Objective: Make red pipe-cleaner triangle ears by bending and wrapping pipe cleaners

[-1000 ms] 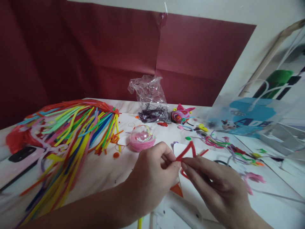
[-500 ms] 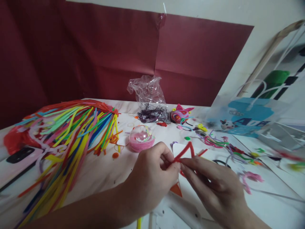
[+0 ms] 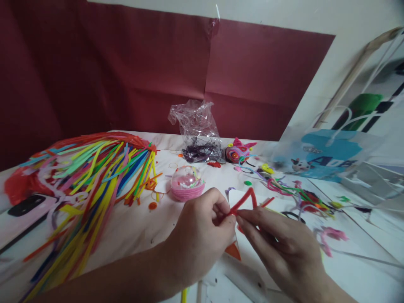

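Observation:
Between my hands is a red pipe cleaner (image 3: pixel 244 200), bent into a pointed zigzag whose peak stands up above my fingers. My left hand (image 3: pixel 205 229) pinches its left end between thumb and forefinger. From the other side my right hand (image 3: pixel 280 242) pinches it too, fingertips close to the left thumb. My fingers hide the lower part of the bend. Just beyond my left hand sits a clear ball (image 3: pixel 187 184) with its lower half wrapped in pink pipe cleaner and colourful bits inside.
Many coloured pipe cleaners (image 3: pixel 104 181) spread over the left side beside a phone (image 3: pixel 28 214). Behind stand a clear plastic bag (image 3: pixel 202 139) with dark pieces and a pink fish-like figure (image 3: pixel 238 152). Pipe cleaner scraps (image 3: pixel 284 185) and a blue-printed bag (image 3: pixel 328 155) are to the right.
My fingertips have shifted very slightly apart around the red pipe cleaner. On the right, a blurred red and yellow-green strand has left the edge and loose strands lie differently among the scraps.

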Demonstrator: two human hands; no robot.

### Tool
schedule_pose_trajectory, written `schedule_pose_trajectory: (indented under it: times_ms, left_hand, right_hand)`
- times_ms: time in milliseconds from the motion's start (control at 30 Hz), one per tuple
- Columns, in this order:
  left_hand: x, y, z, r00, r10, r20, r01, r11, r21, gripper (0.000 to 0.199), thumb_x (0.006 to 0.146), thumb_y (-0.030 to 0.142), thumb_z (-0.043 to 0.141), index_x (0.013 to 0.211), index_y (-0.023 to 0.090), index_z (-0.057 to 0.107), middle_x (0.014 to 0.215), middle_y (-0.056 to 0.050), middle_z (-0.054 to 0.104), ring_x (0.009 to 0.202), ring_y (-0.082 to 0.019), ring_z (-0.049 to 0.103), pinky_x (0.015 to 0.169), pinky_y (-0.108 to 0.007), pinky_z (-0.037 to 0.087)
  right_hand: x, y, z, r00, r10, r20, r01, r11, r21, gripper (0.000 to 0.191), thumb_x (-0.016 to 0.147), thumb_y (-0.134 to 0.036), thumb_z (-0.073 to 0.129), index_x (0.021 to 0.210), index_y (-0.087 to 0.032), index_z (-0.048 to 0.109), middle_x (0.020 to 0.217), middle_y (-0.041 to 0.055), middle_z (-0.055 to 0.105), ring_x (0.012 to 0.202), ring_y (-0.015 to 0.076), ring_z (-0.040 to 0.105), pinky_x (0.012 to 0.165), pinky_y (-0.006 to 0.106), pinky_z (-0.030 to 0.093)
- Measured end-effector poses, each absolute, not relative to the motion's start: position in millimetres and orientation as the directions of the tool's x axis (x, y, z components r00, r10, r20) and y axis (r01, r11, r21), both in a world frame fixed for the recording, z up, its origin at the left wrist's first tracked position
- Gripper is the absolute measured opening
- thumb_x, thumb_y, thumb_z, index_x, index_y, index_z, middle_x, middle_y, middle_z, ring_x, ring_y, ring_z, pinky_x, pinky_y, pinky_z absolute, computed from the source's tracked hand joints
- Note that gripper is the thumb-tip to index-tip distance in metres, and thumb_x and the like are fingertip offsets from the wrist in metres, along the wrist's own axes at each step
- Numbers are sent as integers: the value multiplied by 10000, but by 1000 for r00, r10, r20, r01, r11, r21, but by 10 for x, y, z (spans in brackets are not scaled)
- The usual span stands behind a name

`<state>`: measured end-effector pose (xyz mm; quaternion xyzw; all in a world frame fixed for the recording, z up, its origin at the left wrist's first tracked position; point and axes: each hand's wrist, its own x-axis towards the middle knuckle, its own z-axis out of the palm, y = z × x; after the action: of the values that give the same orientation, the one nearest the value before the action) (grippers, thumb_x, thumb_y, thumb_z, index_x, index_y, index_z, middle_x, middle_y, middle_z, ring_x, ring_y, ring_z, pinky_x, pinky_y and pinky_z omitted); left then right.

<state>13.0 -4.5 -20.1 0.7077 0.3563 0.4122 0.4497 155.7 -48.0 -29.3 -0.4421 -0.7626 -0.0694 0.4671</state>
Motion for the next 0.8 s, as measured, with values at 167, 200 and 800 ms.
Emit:
schedule_pose_trajectory:
  times_ms: [167,200,800]
  left_hand:
    - [115,-57,-221,422,868,260,126,-340,932,90,710,146,510,674,201,447,534,87,464,467,-51,467,428,-149,334]
    - [113,-59,-222,426,868,257,128,-339,932,88,712,152,512,675,201,448,533,86,468,468,-52,470,429,-150,336]
    - [127,-48,-201,399,874,278,163,-366,916,89,709,147,502,655,200,455,518,81,453,455,-59,442,422,-159,331]
  right_hand:
    - [1556,-482,-292,-171,610,774,745,594,-303,126,826,-123,503,765,-157,608,551,-3,607,430,100,506,418,203,382]
    - [1555,-485,-292,-169,616,769,748,589,-307,130,826,-124,501,761,-157,608,551,-2,608,433,101,508,419,204,382]
    - [1561,-483,-311,-174,613,771,741,597,-308,132,818,-113,504,760,-151,616,545,5,605,429,105,509,414,207,383]
